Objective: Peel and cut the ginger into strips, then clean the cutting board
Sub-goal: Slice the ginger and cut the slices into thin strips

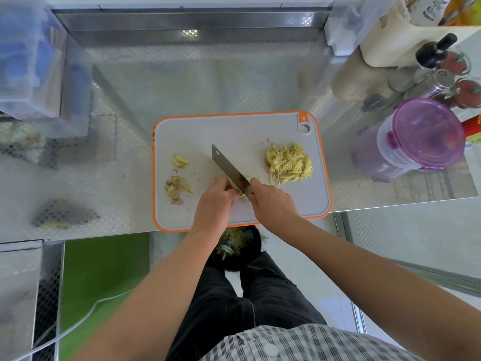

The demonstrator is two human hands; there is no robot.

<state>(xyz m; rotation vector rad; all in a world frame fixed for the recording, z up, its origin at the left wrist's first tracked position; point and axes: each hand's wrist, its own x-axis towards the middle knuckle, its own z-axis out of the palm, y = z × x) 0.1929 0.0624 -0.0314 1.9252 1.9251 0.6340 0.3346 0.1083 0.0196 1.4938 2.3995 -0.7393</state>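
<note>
Two hands meet at the near part of the cutting board (234,131). The left hand (216,201) is curled over a small piece of ginger (236,188), pinned against the blade and mostly hidden, so its long axis cannot be told. The right hand (273,204) is wrapped round the handle of the knife (229,166), whose blade is angled away to the far left. Beyond, strips (287,162) are heaped to the right and peelings (177,187) lie to the left.

No legible text or labels.
</note>
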